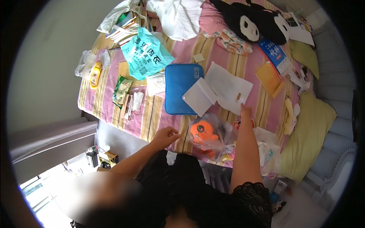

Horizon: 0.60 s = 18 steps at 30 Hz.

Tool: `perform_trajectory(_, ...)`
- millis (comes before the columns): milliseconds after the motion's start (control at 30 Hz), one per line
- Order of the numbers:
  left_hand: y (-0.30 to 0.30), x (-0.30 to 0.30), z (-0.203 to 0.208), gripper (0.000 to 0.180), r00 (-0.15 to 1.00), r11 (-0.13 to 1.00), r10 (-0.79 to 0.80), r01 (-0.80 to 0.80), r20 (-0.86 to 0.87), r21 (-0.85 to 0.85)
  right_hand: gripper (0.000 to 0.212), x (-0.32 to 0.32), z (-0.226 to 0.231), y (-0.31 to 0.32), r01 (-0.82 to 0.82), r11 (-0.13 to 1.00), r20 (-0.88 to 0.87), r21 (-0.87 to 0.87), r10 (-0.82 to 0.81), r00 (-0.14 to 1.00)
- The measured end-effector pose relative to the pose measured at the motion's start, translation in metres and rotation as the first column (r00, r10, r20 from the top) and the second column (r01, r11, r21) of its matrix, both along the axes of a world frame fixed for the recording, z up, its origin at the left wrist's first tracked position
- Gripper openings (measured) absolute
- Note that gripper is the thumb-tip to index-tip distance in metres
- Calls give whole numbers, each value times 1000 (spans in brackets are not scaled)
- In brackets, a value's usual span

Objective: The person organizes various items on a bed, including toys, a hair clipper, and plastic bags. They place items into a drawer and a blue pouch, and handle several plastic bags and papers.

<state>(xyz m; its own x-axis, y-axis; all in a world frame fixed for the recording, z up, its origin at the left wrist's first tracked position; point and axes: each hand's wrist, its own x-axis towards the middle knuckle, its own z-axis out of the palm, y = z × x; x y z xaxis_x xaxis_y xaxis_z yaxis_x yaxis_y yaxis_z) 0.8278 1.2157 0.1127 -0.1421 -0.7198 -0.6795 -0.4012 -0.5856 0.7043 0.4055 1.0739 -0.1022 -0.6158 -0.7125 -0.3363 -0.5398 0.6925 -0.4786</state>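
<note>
Midway along a bed [152, 118] spread with striped cloth, a person's right hand [246, 111] reaches to the lower edge of a white plastic carrier bag [224, 84], just below its cut-out handle. The fingers extend toward the edge; whether they grip the plastic cannot be told. The left hand [165, 138] hangs near the bed's front edge, fingers loosely curled and partly open, with nothing visible in their hold.

Between the hands, an orange plush toy [204, 130] sits in a clear plastic bag [225, 136], its gathered film apparently keeping the toy contained. A white square pouch [199, 98] overlaps both the carrier bag and a blue zip sleeve [178, 89]; lying flat, all three seem placed for easy reach. Farther out, a teal plastic bag [147, 53], a green snack packet [121, 92] and a black plush [232, 16] line the sides, perhaps to leave the middle workable.
</note>
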Motion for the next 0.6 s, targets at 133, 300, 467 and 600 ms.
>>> perform_trajectory(133, 5, 9, 12, 28, 1000, 998, 27, -28, -16, -51, 47, 4, 0, -26, 129, 992, 247, -8, -123, 961)
perform_trajectory(300, -6, 9, 47, 29, 978, 935, 184, -205, -97, -291, 19, 96, 187, -28, 118, 795, 395, -595, 161, 904)
perform_trajectory(467, -32, 4, 91, 30, 915, 685, 319, -402, -246, -607, 19, 263, 301, 69, -548, 526, 202, -650, 815, 543)
perform_trajectory(600, -22, 58, 112, 31, 883, 856, 323, -426, -341, -292, 16, 345, 301, 135, -560, 642, 527, -523, 760, 379)
